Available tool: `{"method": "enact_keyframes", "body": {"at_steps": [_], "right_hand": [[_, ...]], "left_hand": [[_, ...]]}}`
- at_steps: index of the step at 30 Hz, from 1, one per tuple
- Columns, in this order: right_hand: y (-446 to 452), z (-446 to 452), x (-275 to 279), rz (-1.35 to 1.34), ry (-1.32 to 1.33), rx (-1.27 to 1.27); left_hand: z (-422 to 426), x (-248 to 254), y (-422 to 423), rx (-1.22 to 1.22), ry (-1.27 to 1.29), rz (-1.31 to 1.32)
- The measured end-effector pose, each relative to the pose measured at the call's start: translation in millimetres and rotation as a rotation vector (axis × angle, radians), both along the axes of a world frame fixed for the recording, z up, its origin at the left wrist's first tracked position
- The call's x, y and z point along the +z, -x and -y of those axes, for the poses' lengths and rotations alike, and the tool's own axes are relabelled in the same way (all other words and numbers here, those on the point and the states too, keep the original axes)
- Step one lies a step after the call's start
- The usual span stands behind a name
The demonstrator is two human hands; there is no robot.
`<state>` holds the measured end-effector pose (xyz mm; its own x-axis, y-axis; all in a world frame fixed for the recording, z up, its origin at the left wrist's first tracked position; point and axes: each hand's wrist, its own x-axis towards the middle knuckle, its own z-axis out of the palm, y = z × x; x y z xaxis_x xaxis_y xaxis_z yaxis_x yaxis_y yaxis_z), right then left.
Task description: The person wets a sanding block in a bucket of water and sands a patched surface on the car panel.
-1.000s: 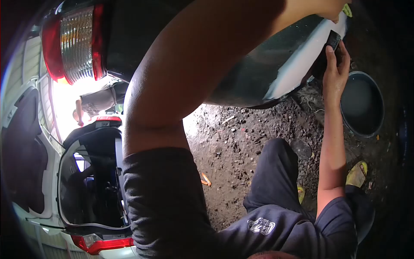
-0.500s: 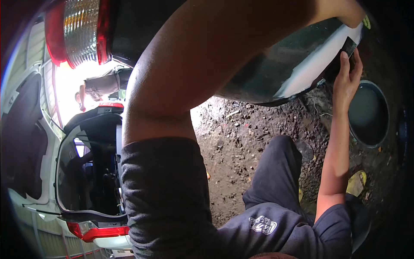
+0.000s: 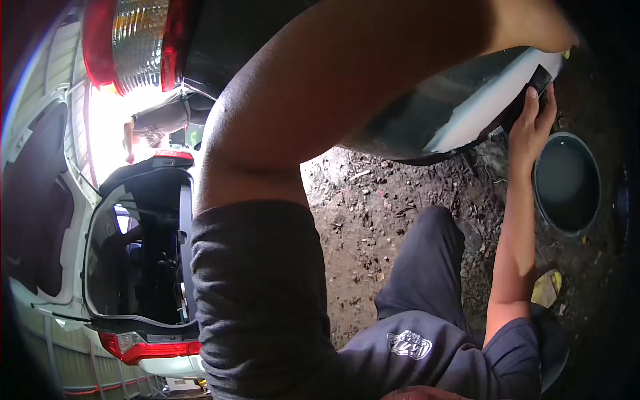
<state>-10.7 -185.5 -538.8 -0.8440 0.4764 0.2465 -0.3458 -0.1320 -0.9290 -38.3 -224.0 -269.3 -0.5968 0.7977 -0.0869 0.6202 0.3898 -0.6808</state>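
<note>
My right hand (image 3: 531,130) grips a dark, flat rectangular piece of sandpaper (image 3: 539,78), thumb on its face. The piece lies against a white patch (image 3: 460,120) on the dark green car bumper (image 3: 407,127). Stretched across the top of the view, my left arm ends in my left hand (image 3: 537,27), by the upper end of the white patch. Its fingers are hidden from me. A small yellow-green thing (image 3: 567,53) shows at that hand's edge, too little of it to name.
A dark basin (image 3: 567,183) stands on the stony dirt ground (image 3: 360,227) right of my forearm. Near my leg lies a yellow sandal (image 3: 547,288). At left, a white car has its tailgate (image 3: 40,193) raised. Another person (image 3: 160,120) bends beyond it. A tail light (image 3: 137,43) is at upper left.
The view has shifted slightly. My right hand and the sandpaper sit a little lower and farther left in view, still at the white patch. My left hand has shifted slightly rightward in view.
</note>
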Motion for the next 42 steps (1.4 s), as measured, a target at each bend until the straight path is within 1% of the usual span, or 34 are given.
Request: {"method": "enact_keyframes", "body": {"at_steps": [2, 4, 5, 6, 7, 8, 9, 10, 11, 12, 13, 15, 16, 17, 19, 20, 23, 26, 30, 33, 36, 37, 39, 41, 42], "right_hand": [[6, 1, -9, -0.054, 0.031, -0.002], [1, -1, -7, -0.049, 0.003, -0.019], [1, 0, -8, -0.064, -0.017, -0.049], [3, 1, -18, -0.033, -0.053, -0.057], [1, 1, -10, -0.055, -0.110, -0.124], [-4, -3, -1, -0.019, -0.118, -0.106], [-4, -3, 2, -0.036, -0.071, -0.130], [-3, -6, 1, -0.034, -0.112, -0.119], [-5, -7, 4, -0.022, -0.076, -0.114], [-5, -11, 4, -0.047, -0.112, -0.126], [-6, -15, 4, -0.069, -0.146, -0.133], [-7, -19, 5, -0.079, -0.116, -0.112], [-7, -19, 6, -0.050, -0.080, -0.067], [-8, -23, 7, -0.051, -0.099, -0.044], [-10, -23, 10, -0.016, -0.105, -0.047], [-11, -25, 11, -0.009, -0.124, -0.030], [-14, -26, 15, 0.010, -0.092, -0.005], [-7, -26, 12, -0.018, -0.049, -0.040], [-3, -23, 7, -0.031, -0.037, -0.061], [-3, -21, 9, 0.028, 0.121, 0.014], [-8, -17, 14, 0.102, 0.231, 0.010], [-13, -11, 14, 0.035, 0.116, -0.036], [-47, 10, 20, -0.049, -0.033, -0.096], [-70, 18, 24, -0.080, -0.077, -0.065], [-65, 15, 22, -0.126, -0.050, -0.050]], "left_hand": [[21, 4, 2, -0.025, -0.042, 0.039], [30, 6, 10, -0.099, -0.114, 0.086], [0, -5, 30, -0.243, -0.197, 0.126], [-8, -2, 23, -0.174, -0.161, 0.138], [-16, 5, 10, -0.107, -0.119, 0.150], [-35, 7, 9, 0.174, 0.023, 0.200], [-14, -15, 17, 0.077, -0.211, 0.208], [-35, -4, 7, 0.170, -0.064, 0.169], [-57, 8, -4, 0.252, 0.094, 0.135], [-43, 5, 6, 0.152, 0.002, 0.180], [-34, -1, 13, 0.044, -0.019, 0.136], [-26, -8, 19, -0.163, -0.065, 0.052], [-25, -7, 19, -0.214, -0.096, 0.075], [-26, -8, 19, -0.242, -0.108, 0.070], [-25, -12, 18, -0.285, -0.133, 0.057], [-28, -10, 16, -0.215, -0.107, 0.093], [-27, -8, 18, -0.282, -0.081, 0.124], [-23, -6, 18, -0.307, -0.067, 0.160], [-20, -10, 14, -0.351, -0.077, 0.139], [-22, -9, 15, -0.332, -0.032, 0.141], [-24, -8, 17, -0.293, 0.003, 0.139], [-24, -10, 17, -0.297, -0.007, 0.128], [-26, -13, 15, -0.286, -0.031, 0.101], [-28, -15, 13, -0.254, -0.044, 0.074], [-29, -13, 12, -0.247, -0.029, 0.075]]}}
